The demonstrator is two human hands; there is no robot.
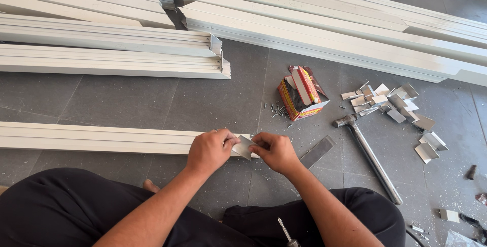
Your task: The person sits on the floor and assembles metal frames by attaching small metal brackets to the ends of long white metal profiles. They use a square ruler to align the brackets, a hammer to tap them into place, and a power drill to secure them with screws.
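My left hand (210, 149) and my right hand (274, 150) meet over a small bent metal corner bracket (243, 147), pinching it from both sides. The bracket sits at the right end of a long white aluminium profile (96, 138) that lies on the grey tiled floor and runs off to the left. Whether the bracket is seated inside the profile end is hidden by my fingers. My legs in black trousers fill the bottom of the view.
A torn red and yellow box (300, 93) with spilled small nails stands behind my hands. A hammer (366, 153), a flat metal strip (317, 151) and several loose brackets (393, 106) lie to the right. Stacks of white profiles (111, 49) fill the back. A screwdriver tip (284, 231) shows at the bottom.
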